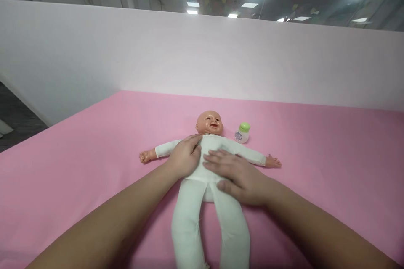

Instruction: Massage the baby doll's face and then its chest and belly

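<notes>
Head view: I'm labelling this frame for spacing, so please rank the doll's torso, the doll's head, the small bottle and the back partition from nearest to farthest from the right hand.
1. Doll's torso: under the right hand, touching it.
2. Doll's head: just beyond the fingertips, up and left.
3. Small bottle: green cap, beside the head on its right; close to the head's rank.
4. Back partition: behind the pink surface.

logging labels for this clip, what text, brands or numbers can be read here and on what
No text can be read.
Small white bottle with a green cap: its label carries dark print, too small and blurred to read.
White cloth baby doll, under the left hand and right hand: no lettering visible.
Pink table cover: no lettering visible.
</notes>
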`<action>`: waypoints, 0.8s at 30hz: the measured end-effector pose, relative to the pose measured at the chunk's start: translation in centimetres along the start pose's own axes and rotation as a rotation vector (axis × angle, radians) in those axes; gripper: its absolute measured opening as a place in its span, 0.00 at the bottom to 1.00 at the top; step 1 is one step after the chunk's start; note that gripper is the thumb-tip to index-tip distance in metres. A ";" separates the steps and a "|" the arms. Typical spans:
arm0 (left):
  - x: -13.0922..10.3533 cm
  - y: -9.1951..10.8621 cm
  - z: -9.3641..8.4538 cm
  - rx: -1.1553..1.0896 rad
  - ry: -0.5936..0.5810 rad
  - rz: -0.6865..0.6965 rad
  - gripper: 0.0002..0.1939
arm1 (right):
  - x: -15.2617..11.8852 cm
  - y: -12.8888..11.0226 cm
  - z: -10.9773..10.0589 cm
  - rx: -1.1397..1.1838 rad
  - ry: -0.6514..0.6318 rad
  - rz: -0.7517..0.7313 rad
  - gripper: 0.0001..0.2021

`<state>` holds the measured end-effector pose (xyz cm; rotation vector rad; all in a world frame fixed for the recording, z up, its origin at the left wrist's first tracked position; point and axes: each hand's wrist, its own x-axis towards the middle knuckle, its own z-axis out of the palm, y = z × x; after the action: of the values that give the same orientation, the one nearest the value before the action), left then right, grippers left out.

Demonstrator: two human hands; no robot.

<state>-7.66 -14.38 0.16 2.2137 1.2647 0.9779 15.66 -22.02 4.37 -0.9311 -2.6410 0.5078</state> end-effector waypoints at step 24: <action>-3.9 5.6 -4.9 -0.030 -0.465 0.504 0.22 | 1.9 7.4 1.6 -0.065 0.247 0.395 0.32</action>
<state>-9.41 -20.55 5.64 2.5890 0.4964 0.5706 17.67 -15.79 0.12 -1.4471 -2.2707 0.3654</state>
